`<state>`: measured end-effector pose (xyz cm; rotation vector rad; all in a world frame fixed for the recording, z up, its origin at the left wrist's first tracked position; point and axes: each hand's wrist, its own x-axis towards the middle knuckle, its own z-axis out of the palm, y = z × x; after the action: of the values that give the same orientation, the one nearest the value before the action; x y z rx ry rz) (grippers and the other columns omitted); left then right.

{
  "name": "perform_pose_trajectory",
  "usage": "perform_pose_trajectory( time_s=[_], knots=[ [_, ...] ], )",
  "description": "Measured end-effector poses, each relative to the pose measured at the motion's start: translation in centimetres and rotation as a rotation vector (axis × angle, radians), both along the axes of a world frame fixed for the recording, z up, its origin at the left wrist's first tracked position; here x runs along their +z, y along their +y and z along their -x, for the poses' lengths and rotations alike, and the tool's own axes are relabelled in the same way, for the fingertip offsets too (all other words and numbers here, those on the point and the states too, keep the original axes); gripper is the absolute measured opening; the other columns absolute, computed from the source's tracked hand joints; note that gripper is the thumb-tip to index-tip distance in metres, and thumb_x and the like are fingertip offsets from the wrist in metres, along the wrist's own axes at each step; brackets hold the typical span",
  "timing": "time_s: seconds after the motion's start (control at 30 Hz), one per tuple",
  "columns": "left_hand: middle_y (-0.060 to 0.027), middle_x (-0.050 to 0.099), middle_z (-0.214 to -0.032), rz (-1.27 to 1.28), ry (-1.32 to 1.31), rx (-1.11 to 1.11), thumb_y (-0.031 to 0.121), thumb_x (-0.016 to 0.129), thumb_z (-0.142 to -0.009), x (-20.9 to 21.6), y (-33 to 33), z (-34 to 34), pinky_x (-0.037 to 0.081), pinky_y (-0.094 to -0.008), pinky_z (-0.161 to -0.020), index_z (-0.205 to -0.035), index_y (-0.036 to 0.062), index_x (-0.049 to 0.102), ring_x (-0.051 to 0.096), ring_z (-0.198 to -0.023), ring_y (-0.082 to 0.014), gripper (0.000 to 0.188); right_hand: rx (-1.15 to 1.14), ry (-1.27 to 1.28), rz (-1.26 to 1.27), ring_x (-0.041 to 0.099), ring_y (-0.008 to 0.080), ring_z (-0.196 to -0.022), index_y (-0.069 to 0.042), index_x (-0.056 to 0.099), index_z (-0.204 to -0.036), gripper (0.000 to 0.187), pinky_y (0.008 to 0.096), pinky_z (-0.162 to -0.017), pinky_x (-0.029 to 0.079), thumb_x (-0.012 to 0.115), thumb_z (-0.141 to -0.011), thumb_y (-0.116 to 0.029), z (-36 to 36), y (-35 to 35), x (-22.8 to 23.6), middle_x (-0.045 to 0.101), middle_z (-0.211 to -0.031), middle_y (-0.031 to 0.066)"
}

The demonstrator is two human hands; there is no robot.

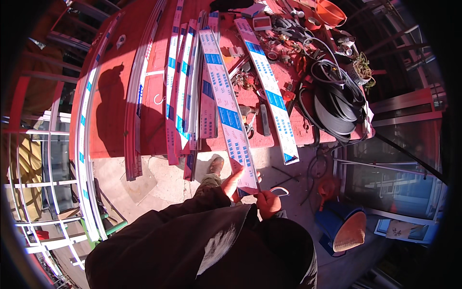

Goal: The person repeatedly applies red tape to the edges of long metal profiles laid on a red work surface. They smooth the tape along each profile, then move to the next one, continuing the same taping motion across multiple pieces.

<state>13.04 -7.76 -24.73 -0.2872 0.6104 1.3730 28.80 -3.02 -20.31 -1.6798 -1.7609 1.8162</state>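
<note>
Both my hands are at the near end of a long flat profile strip [230, 118] wrapped in white film with blue blocks. The strip slants away from me, its far part lying over the red table. My left hand [232, 184] grips its left edge, thumb on top. At the right corner of the same end, my right hand [268, 203] is closed on the edge with its fingers curled; their tips are partly hidden. To the right a similar film-wrapped strip [270, 91] lies on the table, its end jutting past the edge. Several more wrapped profiles [183, 91] lie to the left.
The red table [108, 139] carries a coil of black rubber strip [337, 113], scattered tools and fittings, and an orange bucket [329, 13]. A blue container [344, 226] stands on the floor at right. Long profiles and a white metal grid [53, 183] stand at left.
</note>
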Motion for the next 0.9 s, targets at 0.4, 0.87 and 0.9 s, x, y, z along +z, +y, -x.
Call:
perform_pose_trajectory(
  time_s=[0.4, 0.87, 0.9],
  knots=[
    [-0.0152, 0.051, -0.122, -0.193, -0.096, 0.004, 0.045, 0.051, -0.09, 6.9, 1.2, 3.2, 0.041, -0.0473, -0.096, -0.129, 0.0041, 0.039, 0.05, -0.114, -0.0311, 0.058, 0.177, 0.115, -0.431, 0.054, 0.0105, -0.056, -0.008, 0.062, -0.095, 0.031, 0.0265, -0.052, 0.042, 0.077, -0.071, -0.021, -4.3, 0.1, -0.2, 0.055, -0.061, 0.0002],
    [-0.0153, 0.053, -0.106, -0.444, -0.032, -0.014, 0.03, 0.063, -0.076, 10.8, -0.6, 8.9, 0.047, -0.0425, -0.086, -0.117, -0.0038, 0.044, 0.055, -0.101, -0.0291, 0.056, 0.509, 1.505, 0.497, 0.054, 0.0254, -0.107, 0.002, 0.053, -0.117, 0.044, 0.0403, -0.091, 0.043, 0.068, -0.083, -0.022, 8.3, 10.2, 3.4, 0.059, -0.108, 0.014],
    [-0.0154, 0.053, -0.106, -0.476, -0.053, -0.008, 0.029, 0.063, -0.077, 11.0, -0.7, 9.1, 0.048, -0.0424, -0.086, -0.117, -0.0038, 0.044, 0.056, -0.1, -0.0296, 0.055, 0.476, 1.229, 0.595, 0.056, 0.0258, -0.106, 0.003, 0.051, -0.119, 0.044, 0.0377, -0.087, 0.046, 0.066, -0.084, -0.018, 7.6, 11.8, 0.4, 0.059, -0.108, 0.0135]
  ],
)
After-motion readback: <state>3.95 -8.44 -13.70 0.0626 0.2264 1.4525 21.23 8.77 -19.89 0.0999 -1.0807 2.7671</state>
